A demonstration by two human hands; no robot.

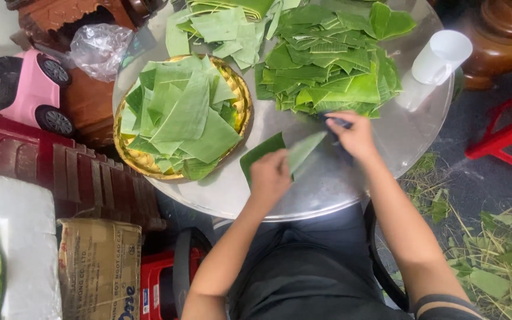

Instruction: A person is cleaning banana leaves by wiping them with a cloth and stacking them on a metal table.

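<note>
Our gold basket (pixel 127 155) holds flat cut leaves. On the shiny round table (pixel 327 184), our left hand (pixel 269 176) pinches a smooth leaf strip (pixel 280 153); our right hand (pixel 357 135) closes around dark scissors (pixel 338 122).

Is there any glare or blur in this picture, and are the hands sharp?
Head view: soft daylight, with pale glare on the round metal table; the left hand and right hand are slightly blurred, as is the leaf piece between them; the leaf pile in the gold tray looks sharper; edges bend slightly.
</note>
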